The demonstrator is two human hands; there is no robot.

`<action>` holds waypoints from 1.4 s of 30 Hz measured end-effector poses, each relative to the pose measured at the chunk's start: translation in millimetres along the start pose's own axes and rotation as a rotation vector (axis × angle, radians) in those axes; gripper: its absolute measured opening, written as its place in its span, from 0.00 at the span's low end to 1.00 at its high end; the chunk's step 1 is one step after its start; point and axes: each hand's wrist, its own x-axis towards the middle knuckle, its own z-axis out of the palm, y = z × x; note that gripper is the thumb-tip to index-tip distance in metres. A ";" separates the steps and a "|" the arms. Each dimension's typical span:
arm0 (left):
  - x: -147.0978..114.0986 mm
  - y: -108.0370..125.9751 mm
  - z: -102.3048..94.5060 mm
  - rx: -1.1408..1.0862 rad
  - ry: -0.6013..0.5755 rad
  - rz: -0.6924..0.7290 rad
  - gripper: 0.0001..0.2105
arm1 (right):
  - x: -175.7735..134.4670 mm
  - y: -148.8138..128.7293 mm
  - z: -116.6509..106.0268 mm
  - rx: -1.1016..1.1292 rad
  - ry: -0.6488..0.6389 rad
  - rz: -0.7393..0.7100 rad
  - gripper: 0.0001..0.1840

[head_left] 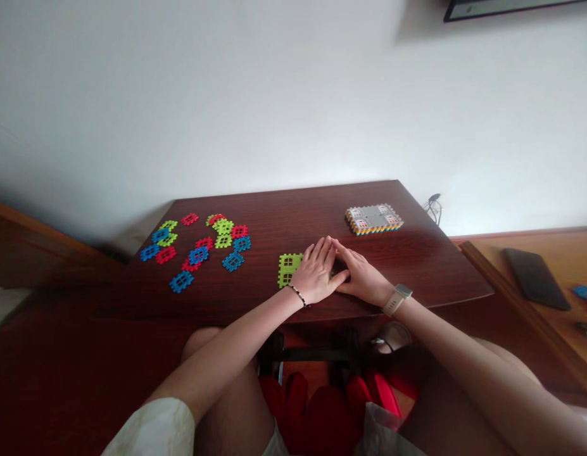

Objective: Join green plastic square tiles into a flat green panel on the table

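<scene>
My left hand [316, 271] lies flat with its fingers stretched out, covering the right part of a lime-green interlocking window panel [287, 269] on the dark wooden table. My right hand [364, 273] rests just right of it, palm down, its fingers extended and angled inward. The fingertips of both hands meet, and the thumbs touch or nearly touch. What lies beneath the palms is mostly hidden. A bracelet is on the left wrist and a pale-strapped watch [397, 299] on the right.
Loose red, blue and lime-green window tiles [198, 255] are scattered on the table's left side. At the back right sits a stack of joined panels [373, 219] with a grey top. A dark flat device [535, 278] lies on a lower wooden surface to the right.
</scene>
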 end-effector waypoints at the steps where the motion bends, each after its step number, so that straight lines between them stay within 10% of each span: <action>1: -0.2 -2.1 -2.2 -0.043 0.005 0.009 0.41 | 0.3 -1.8 -1.0 0.012 0.001 -0.003 0.68; 12: -24.6 -69.2 -60.5 -0.236 -0.127 0.125 0.60 | -0.7 -15.3 -9.5 0.005 -0.055 0.044 0.69; 28: -34.9 -67.9 -56.3 -0.122 -0.109 0.135 0.53 | -2.9 -19.0 -11.7 0.002 -0.045 0.027 0.66; 42: -18.2 -66.6 -55.2 -0.124 0.068 0.058 0.49 | -24.5 -22.0 -27.8 0.021 0.149 0.135 0.04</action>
